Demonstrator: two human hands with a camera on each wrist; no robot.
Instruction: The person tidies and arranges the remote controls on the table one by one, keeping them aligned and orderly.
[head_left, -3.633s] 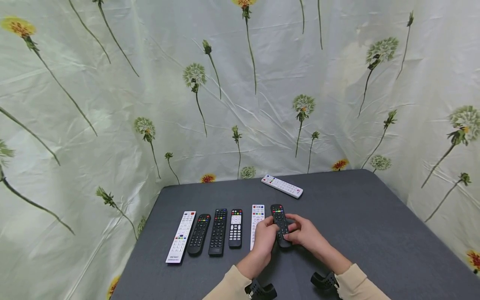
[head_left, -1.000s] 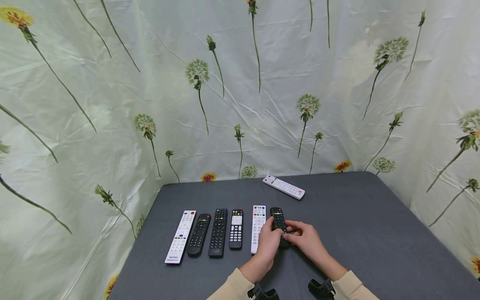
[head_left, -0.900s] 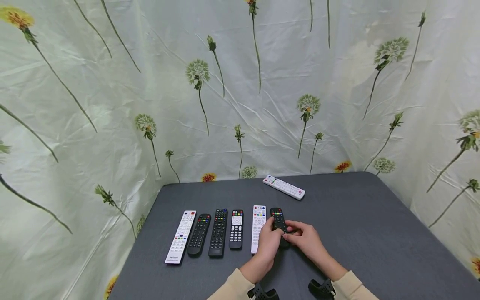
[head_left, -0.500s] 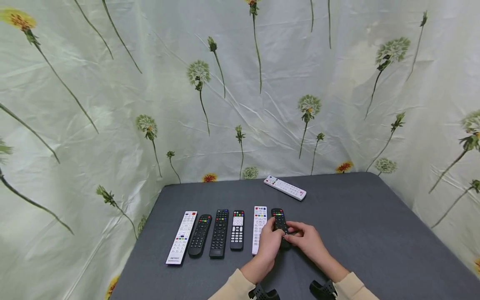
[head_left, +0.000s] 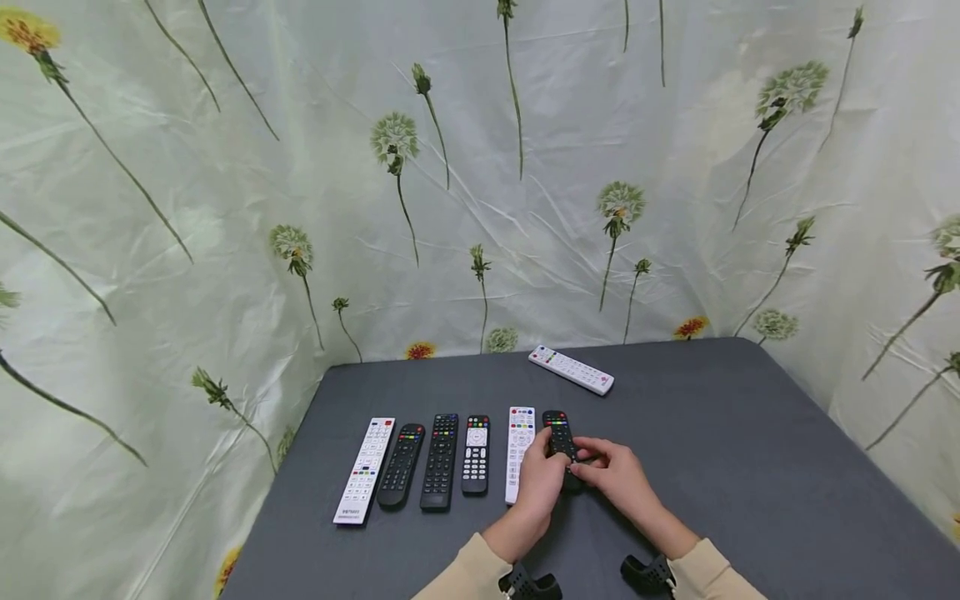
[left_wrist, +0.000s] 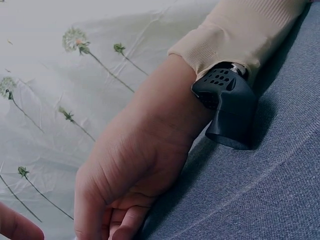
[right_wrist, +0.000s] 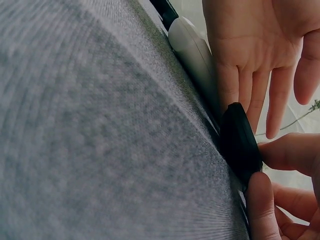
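A black remote control (head_left: 557, 422) lies on the dark grey table, between my two hands. My left hand (head_left: 538, 486) is at its left side, with nearly straight fingers along the edge and the thumb over the buttons in the head view. From the right, my right hand (head_left: 618, 479) holds the remote's side with thumb and index finger; the right wrist view shows these digits against the black remote (right_wrist: 239, 142). The hands hide the remote's lower part. Just left of it is a white remote (head_left: 521, 437), partly behind the left hand. Fingertips run off the left wrist view.
Farther left lie a black-and-white remote (head_left: 476, 467), a long black remote (head_left: 440, 467), a rounded black remote (head_left: 401, 467) and a long white remote (head_left: 365, 472). Another white remote (head_left: 572, 370) lies slanted near the table's back edge. Flowered cloth (head_left: 450, 167) hangs behind the table (head_left: 735, 467).
Compared with 3.6 seconds ago, my left hand reaches farther right over the black remote and the two hands are closer together. Over the last second they have hardly moved; the head view shifts slightly.
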